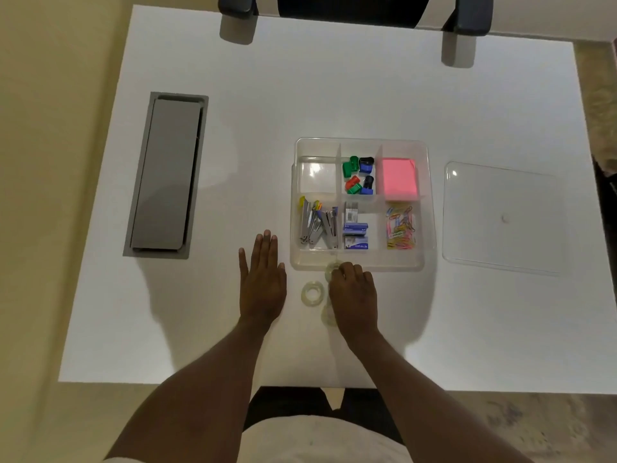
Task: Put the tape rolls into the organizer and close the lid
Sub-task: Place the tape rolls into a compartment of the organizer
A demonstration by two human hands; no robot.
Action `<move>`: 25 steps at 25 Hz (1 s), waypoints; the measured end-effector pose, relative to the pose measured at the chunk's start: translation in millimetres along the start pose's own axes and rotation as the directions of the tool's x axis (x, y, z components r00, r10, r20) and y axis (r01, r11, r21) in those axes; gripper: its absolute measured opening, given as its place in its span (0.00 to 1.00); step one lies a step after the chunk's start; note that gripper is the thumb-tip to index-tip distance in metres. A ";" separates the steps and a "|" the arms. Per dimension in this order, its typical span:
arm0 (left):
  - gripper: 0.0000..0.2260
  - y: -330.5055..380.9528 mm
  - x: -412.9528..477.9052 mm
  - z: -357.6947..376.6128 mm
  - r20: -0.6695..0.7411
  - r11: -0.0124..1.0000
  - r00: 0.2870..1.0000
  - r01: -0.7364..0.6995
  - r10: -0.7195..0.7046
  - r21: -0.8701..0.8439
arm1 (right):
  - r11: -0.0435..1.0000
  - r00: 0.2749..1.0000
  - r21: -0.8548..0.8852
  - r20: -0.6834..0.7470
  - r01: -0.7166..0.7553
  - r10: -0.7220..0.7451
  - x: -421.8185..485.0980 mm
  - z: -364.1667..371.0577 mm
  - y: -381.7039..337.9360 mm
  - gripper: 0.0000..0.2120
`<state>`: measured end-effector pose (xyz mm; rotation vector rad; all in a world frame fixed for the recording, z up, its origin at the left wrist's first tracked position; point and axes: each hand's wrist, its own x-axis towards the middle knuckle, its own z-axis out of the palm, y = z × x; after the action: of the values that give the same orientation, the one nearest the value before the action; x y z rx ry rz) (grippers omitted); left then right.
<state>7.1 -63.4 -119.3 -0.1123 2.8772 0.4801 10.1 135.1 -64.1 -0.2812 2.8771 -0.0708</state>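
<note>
A clear plastic organizer (430, 202) with six compartments stands open on the white table; its far-left compartment is empty. The clear lid (500, 218) lies flat to its right. Three clear tape rolls lie in front of the organizer. One roll (313, 293) lies flat between my hands. Another roll (333, 269) is pinched in the fingertips of my right hand (354, 295), just at the organizer's near wall. A third roll (328, 315) shows partly from under that hand. My left hand (262, 282) rests flat on the table, fingers stretched out, holding nothing.
The other compartments hold sharpeners (359, 175), a pink note pad (399, 178), staplers (317, 225), staple boxes (355, 228) and coloured paper clips (400, 228). A grey cable hatch (167, 175) is set into the table at left. A black chair (354, 8) stands at the far edge.
</note>
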 end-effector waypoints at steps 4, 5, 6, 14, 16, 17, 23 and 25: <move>0.28 -2.5 -1.8 3.1 -0.035 1.000 0.999 -0.008 0.009 0.025 | 0.998 0.991 0.025 -0.120 0.057 -0.054 -4.6 -7.3 -3.0 0.13; 0.28 -2.3 -1.7 3.5 -0.039 1.000 0.999 -0.007 0.008 0.027 | 0.996 0.980 0.039 -0.185 0.076 -0.068 -4.9 -11.5 -4.8 0.12; 0.29 -2.0 -1.6 4.0 -0.041 1.000 0.999 -0.006 0.007 0.028 | 0.994 0.965 0.055 -0.249 0.096 -0.079 -3.7 -16.5 -6.7 0.12; 0.28 -5.2 1.0 10.9 -0.083 0.999 0.996 -0.015 0.018 0.034 | 0.966 0.873 0.235 -0.488 0.112 0.018 103.3 -88.7 -11.5 0.13; 0.28 -5.6 2.3 11.8 -0.093 0.999 0.995 -0.016 0.019 0.031 | 0.974 0.886 0.218 -0.462 0.069 0.040 144.3 -104.3 -10.6 0.11; 0.29 -6.3 2.3 12.5 -0.094 0.999 0.995 -0.012 0.015 0.030 | 0.982 0.907 0.184 -0.420 0.050 0.033 163.7 -109.1 -10.0 0.09; 0.29 -9.8 1.8 18.7 -0.123 1.000 0.992 -0.017 0.019 0.014 | 0.983 0.990 -0.136 -0.056 0.123 -0.132 234.0 -99.7 -10.2 0.12; 0.29 -9.9 1.2 20.3 -0.112 1.000 0.994 -0.006 0.007 0.016 | 0.975 0.987 -0.174 -0.047 0.141 -0.152 240.0 -93.1 -10.2 0.11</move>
<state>11.2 -66.2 -141.3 -0.1314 2.9915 0.4666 -239.5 80.1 -31.2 -0.5328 2.9214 0.1431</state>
